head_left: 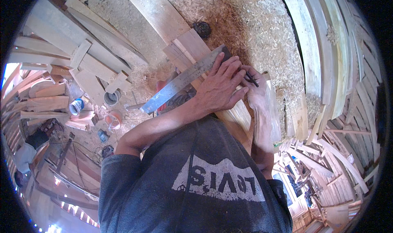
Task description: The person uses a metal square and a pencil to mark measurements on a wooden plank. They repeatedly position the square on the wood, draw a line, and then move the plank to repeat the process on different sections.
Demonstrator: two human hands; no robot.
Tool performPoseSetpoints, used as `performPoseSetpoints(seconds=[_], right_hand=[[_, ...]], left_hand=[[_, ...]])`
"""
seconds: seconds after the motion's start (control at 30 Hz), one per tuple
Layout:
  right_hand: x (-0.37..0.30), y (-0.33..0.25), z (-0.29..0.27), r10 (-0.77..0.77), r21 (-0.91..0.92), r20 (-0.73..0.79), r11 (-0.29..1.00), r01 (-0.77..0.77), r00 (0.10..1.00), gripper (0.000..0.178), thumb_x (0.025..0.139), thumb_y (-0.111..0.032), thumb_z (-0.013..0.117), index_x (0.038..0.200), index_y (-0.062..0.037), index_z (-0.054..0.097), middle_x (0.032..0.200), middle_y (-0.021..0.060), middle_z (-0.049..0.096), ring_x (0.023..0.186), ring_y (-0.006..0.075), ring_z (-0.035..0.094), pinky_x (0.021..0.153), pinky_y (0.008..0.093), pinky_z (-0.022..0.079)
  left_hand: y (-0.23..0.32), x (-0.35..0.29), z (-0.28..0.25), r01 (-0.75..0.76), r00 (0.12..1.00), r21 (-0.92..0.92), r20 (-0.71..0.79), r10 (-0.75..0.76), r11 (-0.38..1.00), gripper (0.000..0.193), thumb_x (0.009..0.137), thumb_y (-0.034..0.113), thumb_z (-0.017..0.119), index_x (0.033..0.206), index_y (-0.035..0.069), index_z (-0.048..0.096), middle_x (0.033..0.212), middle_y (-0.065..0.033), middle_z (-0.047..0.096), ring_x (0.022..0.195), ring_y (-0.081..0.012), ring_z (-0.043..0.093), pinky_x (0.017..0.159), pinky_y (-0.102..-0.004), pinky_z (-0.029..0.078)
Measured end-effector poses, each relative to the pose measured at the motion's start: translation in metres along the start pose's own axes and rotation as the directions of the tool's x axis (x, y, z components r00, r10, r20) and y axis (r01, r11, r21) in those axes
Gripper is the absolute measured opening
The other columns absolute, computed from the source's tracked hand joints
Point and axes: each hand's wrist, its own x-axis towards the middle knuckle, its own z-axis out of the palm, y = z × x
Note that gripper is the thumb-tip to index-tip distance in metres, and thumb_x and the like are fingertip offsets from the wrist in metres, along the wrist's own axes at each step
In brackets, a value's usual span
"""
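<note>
My left hand (215, 85) lies over a try square, its fingers stretched across the dark stock and pressing on it. The square's long metal blade (176, 83) slants down to the left, away from the fingers. Close beside it, my right hand (256, 83) is closed around a thin dark pencil-like marker (251, 79); its tip points down and right. Beneath the square is a pale wooden board (191, 42), partly covered by the blade and my hands. A lower stretch of board (240, 114) shows between my forearms.
Wood shavings (266, 28) cover the ground ahead. Long planks (311, 36) line the right side, and more boards (90, 45) lie at the left. A dark round object (201, 29) sits beyond the board. At left stand a grey bucket (111, 98) and a blue-and-white can (76, 106).
</note>
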Motion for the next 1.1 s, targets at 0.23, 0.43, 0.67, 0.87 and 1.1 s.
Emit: performPoseSetpoints(seconds=[0.23, 0.43, 0.67, 0.87, 1.1], right_hand=[[0.001, -0.003, -0.003, 0.022, -0.082, 0.004, 0.996, -0.021, 1.000, 0.037, 0.091, 0.013, 0.066, 0.126, -0.0005, 0.068, 0.115, 0.0048, 0.073, 0.110, 0.0149, 0.068, 0.098, 0.0290, 0.053], [0.000, -0.007, -0.005, 0.020, -0.161, 0.007, 0.987, -0.018, 1.000, 0.039, 0.090, 0.013, 0.066, 0.126, -0.0004, 0.068, 0.114, 0.0050, 0.073, 0.109, 0.0148, 0.068, 0.096, 0.0290, 0.054], [0.003, -0.004, -0.007, -0.023, -0.209, 0.010, 0.978, 0.025, 1.000, 0.037, 0.090, 0.014, 0.066, 0.123, -0.0014, 0.069, 0.112, 0.0044, 0.073, 0.106, 0.0136, 0.067, 0.093, 0.0279, 0.054], [0.000, -0.011, -0.003, 0.043, -0.159, -0.018, 0.986, -0.046, 0.999, 0.036, 0.090, 0.014, 0.065, 0.122, -0.0012, 0.069, 0.111, 0.0040, 0.073, 0.106, 0.0123, 0.067, 0.091, 0.0265, 0.054], [-0.001, -0.026, -0.016, 0.067, -0.175, 0.103, 0.983, -0.049, 0.992, 0.025, 0.099, 0.004, 0.065, 0.123, 0.0012, 0.070, 0.112, 0.0045, 0.072, 0.104, 0.0121, 0.066, 0.090, 0.0266, 0.055]], left_hand=[[0.000, -0.002, 0.001, 0.001, 1.000, -0.003, -0.011, -0.001, 1.000, 0.053, 0.097, 0.040, 0.068, 0.132, 0.001, 0.061, 0.139, -0.0187, 0.052, 0.148, -0.0373, 0.041, 0.128, -0.0602, 0.018], [0.000, -0.002, 0.003, 0.004, 1.000, -0.002, -0.022, -0.004, 1.000, 0.052, 0.096, 0.041, 0.069, 0.129, 0.001, 0.063, 0.138, -0.0186, 0.053, 0.147, -0.0374, 0.042, 0.128, -0.0601, 0.019], [-0.001, -0.002, 0.003, 0.000, 1.000, 0.008, -0.013, 0.000, 1.000, 0.051, 0.096, 0.040, 0.069, 0.129, 0.002, 0.062, 0.139, -0.0182, 0.052, 0.147, -0.0372, 0.042, 0.128, -0.0603, 0.019], [0.000, -0.001, 0.003, 0.006, 1.000, -0.012, -0.009, -0.007, 1.000, 0.052, 0.095, 0.039, 0.070, 0.131, 0.002, 0.061, 0.139, -0.0181, 0.052, 0.147, -0.0372, 0.042, 0.128, -0.0603, 0.018], [0.000, -0.001, 0.004, -0.007, 0.999, -0.007, -0.041, 0.007, 1.000, 0.050, 0.095, 0.039, 0.070, 0.130, 0.004, 0.061, 0.138, -0.0182, 0.053, 0.146, -0.0372, 0.043, 0.128, -0.0602, 0.019]])
